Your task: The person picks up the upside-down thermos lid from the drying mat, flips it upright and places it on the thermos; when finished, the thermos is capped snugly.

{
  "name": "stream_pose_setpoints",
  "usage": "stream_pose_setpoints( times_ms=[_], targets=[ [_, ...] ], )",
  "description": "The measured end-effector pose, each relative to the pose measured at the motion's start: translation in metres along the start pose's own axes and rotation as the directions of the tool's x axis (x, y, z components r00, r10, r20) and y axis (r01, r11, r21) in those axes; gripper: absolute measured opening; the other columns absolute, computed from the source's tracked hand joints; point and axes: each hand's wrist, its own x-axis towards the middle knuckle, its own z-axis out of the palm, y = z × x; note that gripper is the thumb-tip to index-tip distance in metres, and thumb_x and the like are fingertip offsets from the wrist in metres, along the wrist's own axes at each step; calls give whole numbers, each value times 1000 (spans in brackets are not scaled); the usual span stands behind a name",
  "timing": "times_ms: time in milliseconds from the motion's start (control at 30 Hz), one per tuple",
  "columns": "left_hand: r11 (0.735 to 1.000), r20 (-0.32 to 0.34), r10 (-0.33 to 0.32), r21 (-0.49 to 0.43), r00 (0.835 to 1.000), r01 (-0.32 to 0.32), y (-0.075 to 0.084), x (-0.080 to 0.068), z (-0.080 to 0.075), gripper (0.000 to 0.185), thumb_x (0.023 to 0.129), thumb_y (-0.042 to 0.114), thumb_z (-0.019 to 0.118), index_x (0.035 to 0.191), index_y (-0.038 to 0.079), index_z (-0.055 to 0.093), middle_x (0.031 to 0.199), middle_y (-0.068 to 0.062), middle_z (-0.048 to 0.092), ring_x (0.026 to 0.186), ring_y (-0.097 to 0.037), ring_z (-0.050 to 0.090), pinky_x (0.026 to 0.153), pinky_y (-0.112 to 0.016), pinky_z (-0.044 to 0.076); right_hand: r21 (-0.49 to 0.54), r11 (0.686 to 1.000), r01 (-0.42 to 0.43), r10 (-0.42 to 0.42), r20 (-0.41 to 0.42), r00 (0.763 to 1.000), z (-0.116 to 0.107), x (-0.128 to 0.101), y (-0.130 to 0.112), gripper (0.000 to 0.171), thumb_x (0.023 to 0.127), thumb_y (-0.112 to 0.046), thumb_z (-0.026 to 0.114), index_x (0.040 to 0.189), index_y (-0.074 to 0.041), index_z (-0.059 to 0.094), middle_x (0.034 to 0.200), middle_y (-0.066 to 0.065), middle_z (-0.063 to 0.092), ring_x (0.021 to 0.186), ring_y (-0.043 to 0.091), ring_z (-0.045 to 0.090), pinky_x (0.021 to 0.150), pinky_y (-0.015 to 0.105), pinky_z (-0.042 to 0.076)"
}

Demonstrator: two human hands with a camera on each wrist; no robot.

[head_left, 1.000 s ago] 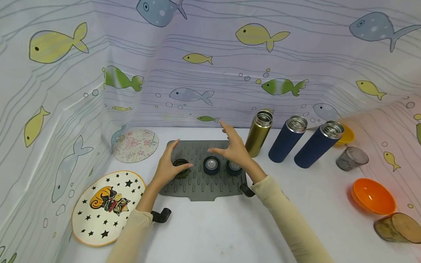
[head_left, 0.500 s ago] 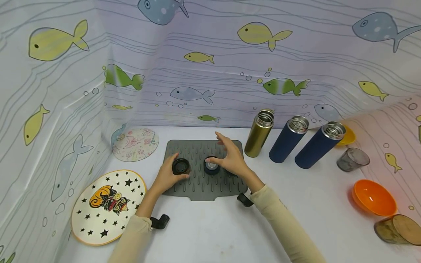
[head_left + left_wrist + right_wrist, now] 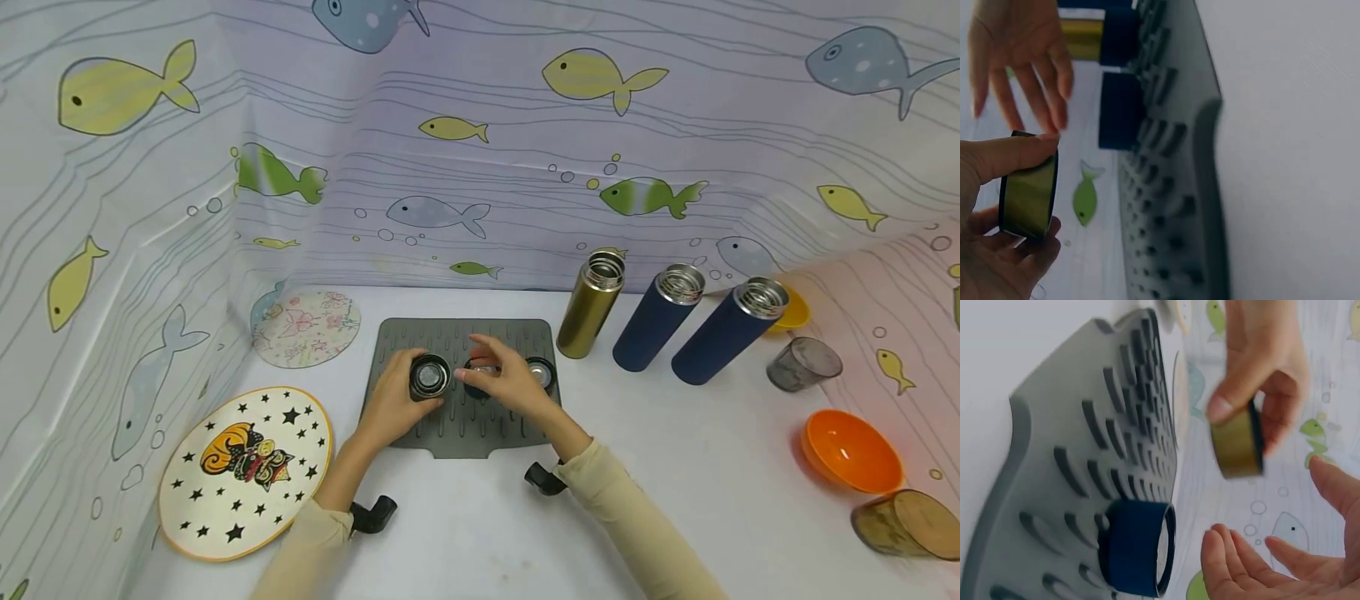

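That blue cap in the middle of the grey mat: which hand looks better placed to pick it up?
Probably the right hand: its fingers hover open right at the blue cap on the grey mat. The left hand already grips the gold cap, lifted off the mat.

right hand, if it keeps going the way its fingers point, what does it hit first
Probably the gold lid gripped in the left hand; the right hand reaches leftward over the blue lid toward it, though depth is unclear.

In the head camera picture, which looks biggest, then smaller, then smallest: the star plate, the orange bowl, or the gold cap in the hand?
1. Star plate, clearly the biggest.
2. Orange bowl.
3. Gold cap, held by the left hand, the smallest.

The plate lies nearer the camera than the cap, which may add a little to its look.
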Motion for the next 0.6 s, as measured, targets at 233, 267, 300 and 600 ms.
stream_pose_setpoints(
  times_ms=[233,267,300,600],
  targets=[
    [995,-9,102,-11,995,-102,28,-2,2,80,71,3,88,138,2,46,131,-17,52,120,-35,56,100,-54,48,110,990,-88,78,92,993,1,-6,1,59,97,-32,64,149,-14,44,142,16,55,127,30,56,103,48,49],
    [993,-10,116,-14,993,-117,31,-3,2,79,71,3,88,138,1,46,131,-18,52,120,-36,57,99,-53,49,131,986,-99,86,101,991,0,-7,2,58,97,-32,64,149,-13,45,142,16,54,127,30,57,103,45,49],
    [991,-11,129,-18,992,-129,34,-3,2,79,71,2,88,138,1,46,130,-18,52,119,-36,57,98,-53,50,154,982,-110,93,113,989,0,-8,2,58,97,-32,64,148,-12,45,143,16,54,126,29,57,102,42,50],
    [979,5,201,-31,980,-201,49,-5,5,74,75,1,85,138,2,47,133,-15,51,122,-33,56,100,-50,50,378,912,-162,99,180,979,-7,-18,2,48,97,-23,63,135,5,56,130,22,62,105,25,71,97,39,54]
  ],
)
